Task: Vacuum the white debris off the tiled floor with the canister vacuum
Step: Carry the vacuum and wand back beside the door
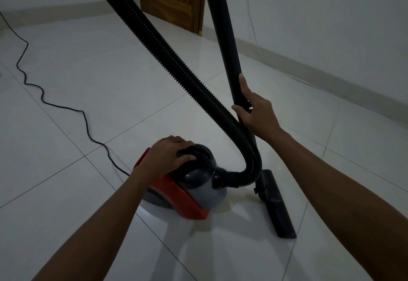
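Wand [225,37] stands near-upright in right hand [256,112], nozzle [278,205] floorward.

Red-and-grey canister vacuum [194,189] on white tiled floor [110,81], black hose [176,66] arching upward.

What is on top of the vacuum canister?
The left hand rests on top of the canister, fingers over its black top handle. Whatever lies beneath the palm is covered.
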